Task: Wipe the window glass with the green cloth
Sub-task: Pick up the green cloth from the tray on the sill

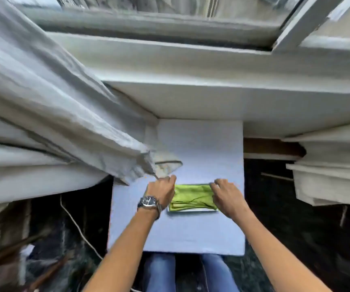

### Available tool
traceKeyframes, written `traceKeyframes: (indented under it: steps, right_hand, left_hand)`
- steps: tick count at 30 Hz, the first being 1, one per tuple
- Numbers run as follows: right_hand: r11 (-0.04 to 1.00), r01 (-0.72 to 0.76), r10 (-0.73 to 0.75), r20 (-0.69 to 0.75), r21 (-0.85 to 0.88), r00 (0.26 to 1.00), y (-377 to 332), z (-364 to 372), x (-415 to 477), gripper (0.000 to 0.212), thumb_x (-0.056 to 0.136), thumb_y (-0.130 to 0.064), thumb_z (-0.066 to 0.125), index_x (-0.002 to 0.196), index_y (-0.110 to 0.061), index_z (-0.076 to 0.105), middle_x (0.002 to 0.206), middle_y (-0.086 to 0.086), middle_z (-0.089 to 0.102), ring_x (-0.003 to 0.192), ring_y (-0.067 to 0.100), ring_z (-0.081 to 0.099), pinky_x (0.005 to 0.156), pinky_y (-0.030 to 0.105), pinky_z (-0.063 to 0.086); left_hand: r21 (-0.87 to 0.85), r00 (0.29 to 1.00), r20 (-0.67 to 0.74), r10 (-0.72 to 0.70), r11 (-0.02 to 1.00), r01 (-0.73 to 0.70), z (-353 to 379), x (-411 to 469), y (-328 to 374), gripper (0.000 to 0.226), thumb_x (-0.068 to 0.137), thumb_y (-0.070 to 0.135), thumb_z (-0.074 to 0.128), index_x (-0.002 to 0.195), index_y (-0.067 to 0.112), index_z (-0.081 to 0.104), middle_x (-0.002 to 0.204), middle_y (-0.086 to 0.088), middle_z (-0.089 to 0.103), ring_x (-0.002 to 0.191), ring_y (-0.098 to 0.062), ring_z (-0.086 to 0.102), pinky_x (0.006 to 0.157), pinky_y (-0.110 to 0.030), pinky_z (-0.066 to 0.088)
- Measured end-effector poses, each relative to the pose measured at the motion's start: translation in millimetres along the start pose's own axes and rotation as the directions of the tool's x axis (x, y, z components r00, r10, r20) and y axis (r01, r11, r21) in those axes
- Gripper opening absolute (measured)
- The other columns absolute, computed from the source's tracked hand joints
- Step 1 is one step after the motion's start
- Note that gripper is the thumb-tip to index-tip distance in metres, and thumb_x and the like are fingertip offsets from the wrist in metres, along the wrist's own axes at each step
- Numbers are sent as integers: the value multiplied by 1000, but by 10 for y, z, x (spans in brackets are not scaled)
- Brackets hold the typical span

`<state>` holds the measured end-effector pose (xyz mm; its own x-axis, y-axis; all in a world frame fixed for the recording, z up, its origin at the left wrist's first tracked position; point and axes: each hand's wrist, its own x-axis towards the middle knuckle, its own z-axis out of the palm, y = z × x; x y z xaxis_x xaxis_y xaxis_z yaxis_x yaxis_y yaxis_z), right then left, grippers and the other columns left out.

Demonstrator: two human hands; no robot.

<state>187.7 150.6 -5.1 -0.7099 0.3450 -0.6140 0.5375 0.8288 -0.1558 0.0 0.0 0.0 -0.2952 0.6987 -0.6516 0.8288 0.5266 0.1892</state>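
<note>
A folded green cloth (192, 198) lies in a shallow white tray (193, 210) on a small white table (201, 148). My left hand (163, 191), with a watch on the wrist, rests at the cloth's left end with its fingers curled. At the cloth's right end my right hand (225, 196) has its fingers bent down onto the fabric. Whether either hand has a firm hold of the cloth is unclear. The window glass (170, 4) runs along the top, above the white sill (212, 66).
A grey-white curtain (49, 114) hangs bunched at the left, with its hem reaching over the table's left corner. More curtain (334, 165) hangs at the right. An open window sash (309, 20) angles in at the top right. A white cord (79, 228) trails on the dark floor.
</note>
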Motion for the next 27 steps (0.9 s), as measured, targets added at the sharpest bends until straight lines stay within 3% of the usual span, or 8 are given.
traceKeyframes:
  steps: [5,8,12,15,18,21,25,27]
  right_hand:
    - [997,54,-53,12,-60,999,215,916,467,40,87,-9,59,127,-7,58,124,16,60,113,38,58,90,45,52]
    - [986,55,-49,41,-159,998,129,1112,718,37,86,-5,63,122,-7,57,113,13,62,104,35,61,86,43,51]
    - [977,-19,31,53,-214,998,36,1277,764,31,86,2,56,116,-4,57,108,15,67,100,36,64,89,43,52]
    - [971,-31,66,145,-235,987,30,1247,723,30,89,-5,53,119,-8,55,121,14,59,113,34,54,92,42,44]
    - [996,-75,84,232,-51,969,23,1062,675,33,93,-24,56,122,-9,54,127,14,55,120,34,50,97,44,41]
    - [903,-200,74,321,379,944,104,628,526,21,94,-27,60,105,-15,48,107,14,64,99,33,60,76,36,42]
    - [671,-231,121,203,705,972,167,-399,146,26,86,-16,71,104,-20,54,82,5,60,74,24,56,59,30,43]
    - [620,-146,167,52,771,985,115,-1065,-12,34,83,-12,76,110,-21,56,84,4,66,78,22,60,65,29,50]
  left_hand:
    - [6,994,102,41,999,-42,1077,490,139,50,96,17,43,146,10,39,147,-12,49,134,-33,46,103,-47,47]
    - [68,999,11,50,996,-50,1459,686,252,50,91,15,52,141,12,48,139,-8,58,126,-29,56,95,-41,52]
    - [220,997,2,83,972,-82,1545,745,369,38,79,21,57,113,26,71,99,7,74,91,-14,70,72,-30,57]
    - [267,1000,-2,18,963,-16,1462,778,397,42,88,9,44,125,18,61,119,-5,66,113,-26,61,90,-39,50]
    - [163,996,94,3,986,-19,1372,761,339,43,87,7,55,130,9,54,135,-15,51,128,-36,43,102,-47,38]
    - [-35,989,145,-5,999,10,1020,598,248,43,84,31,61,124,14,58,131,-12,60,129,-32,45,106,-46,37]
    - [-507,978,203,-36,851,137,150,161,125,20,83,34,65,95,25,52,96,-5,65,87,-25,57,77,-37,46]
    - [-675,990,139,14,733,85,-390,-54,100,20,83,24,68,85,23,49,83,1,58,77,-18,54,74,-36,49]
